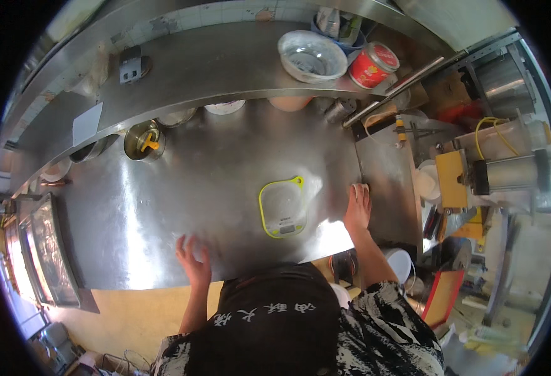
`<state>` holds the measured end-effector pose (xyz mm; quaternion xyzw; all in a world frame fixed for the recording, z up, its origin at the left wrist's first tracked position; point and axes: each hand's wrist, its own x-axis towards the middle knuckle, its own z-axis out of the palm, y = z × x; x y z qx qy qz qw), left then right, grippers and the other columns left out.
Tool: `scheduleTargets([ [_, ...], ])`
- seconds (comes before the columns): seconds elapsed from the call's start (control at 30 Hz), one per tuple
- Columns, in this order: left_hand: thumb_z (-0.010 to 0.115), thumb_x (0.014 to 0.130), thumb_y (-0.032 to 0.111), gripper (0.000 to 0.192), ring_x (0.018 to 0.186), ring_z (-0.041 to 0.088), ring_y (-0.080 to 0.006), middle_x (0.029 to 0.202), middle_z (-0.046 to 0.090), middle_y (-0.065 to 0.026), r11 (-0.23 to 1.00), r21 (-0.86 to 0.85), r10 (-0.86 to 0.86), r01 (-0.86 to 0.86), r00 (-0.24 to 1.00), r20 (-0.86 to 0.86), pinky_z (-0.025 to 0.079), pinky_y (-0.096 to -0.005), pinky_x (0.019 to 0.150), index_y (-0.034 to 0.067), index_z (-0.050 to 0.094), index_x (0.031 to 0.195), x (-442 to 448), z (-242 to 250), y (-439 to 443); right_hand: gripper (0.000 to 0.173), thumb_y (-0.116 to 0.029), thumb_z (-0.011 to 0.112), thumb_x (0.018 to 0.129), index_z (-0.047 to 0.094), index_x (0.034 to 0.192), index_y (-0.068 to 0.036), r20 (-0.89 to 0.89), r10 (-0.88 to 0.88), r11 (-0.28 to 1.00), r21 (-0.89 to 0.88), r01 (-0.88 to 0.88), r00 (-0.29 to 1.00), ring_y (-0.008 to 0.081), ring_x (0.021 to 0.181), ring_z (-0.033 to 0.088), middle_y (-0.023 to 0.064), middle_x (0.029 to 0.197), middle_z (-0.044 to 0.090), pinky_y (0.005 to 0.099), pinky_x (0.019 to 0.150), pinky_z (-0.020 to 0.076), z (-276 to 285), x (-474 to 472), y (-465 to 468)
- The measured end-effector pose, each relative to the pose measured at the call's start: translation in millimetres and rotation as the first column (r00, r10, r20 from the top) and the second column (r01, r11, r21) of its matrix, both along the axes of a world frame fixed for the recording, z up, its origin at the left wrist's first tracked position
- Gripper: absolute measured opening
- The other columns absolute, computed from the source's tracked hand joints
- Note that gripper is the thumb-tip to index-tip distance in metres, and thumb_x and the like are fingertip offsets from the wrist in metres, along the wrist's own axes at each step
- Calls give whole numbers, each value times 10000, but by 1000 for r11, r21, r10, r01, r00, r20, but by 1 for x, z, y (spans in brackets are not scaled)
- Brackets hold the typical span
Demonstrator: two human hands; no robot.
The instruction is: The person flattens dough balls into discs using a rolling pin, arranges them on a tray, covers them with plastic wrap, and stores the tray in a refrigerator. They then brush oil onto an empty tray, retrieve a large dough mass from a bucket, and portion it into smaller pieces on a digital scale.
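On the stainless steel worktop (pixel 219 183) lies a kitchen scale (pixel 282 207) with a lime-green rim and a hanging loop at its upper right corner. My left hand (pixel 194 261) is over the front part of the worktop, left of the scale, fingers apart and with nothing in them. To the right of the scale, my right hand (pixel 358 209) reaches to the worktop's right side, by the seam with the adjoining metal surface. Its fingers lie close together. Something whitish shows at the fingertips, too small to tell whether it is held.
Along the back runs a steel shelf (pixel 219 61) with a large metal bowl (pixel 312 56) and a red tin (pixel 374 65). Beneath its edge stands a metal pot (pixel 144 141) with a yellow-handled utensil. Machinery with a yellow block (pixel 451 178) is at right; a framed panel (pixel 54 254) stands left.
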<state>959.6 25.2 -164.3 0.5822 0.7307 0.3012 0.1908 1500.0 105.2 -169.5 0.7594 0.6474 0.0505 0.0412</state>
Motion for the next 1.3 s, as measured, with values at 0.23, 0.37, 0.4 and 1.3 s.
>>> scheduleTargets([
  [0.23,714,909,61,376,1399,460,-435,1429,549,-183,968,-11,-250,250,968,-3,397,-539,1159,85,658,1280,116,66,-1,428,-109,705,894,632,1315,-97,-153,63,962,-255,-101,986,384,1250,617,147,1315,670,510,1096,461,2,42,57],
  [0.37,696,931,65,271,1260,586,-380,1263,672,-150,969,26,-245,244,964,103,468,-472,1080,79,698,1201,139,54,17,426,-260,806,890,668,1247,-74,-940,-303,943,-320,-90,157,202,1047,690,86,1094,742,393,836,582,96,-5,-2],
  [0.4,682,946,74,247,1223,609,-372,1244,682,-154,968,-3,-248,251,956,159,480,-459,1062,72,704,1192,144,52,23,458,-288,825,913,679,1295,-81,-905,-406,903,-376,-207,-125,144,1087,674,60,1138,740,328,870,567,132,-12,-15],
  [1.3,651,1048,172,227,1018,709,-185,1151,755,-90,959,-130,-153,253,845,513,560,-329,883,30,726,1209,100,16,57,396,-242,652,1056,687,1325,46,-874,440,507,430,-747,-204,352,1088,725,178,1199,745,479,929,571,424,74,-119],
])
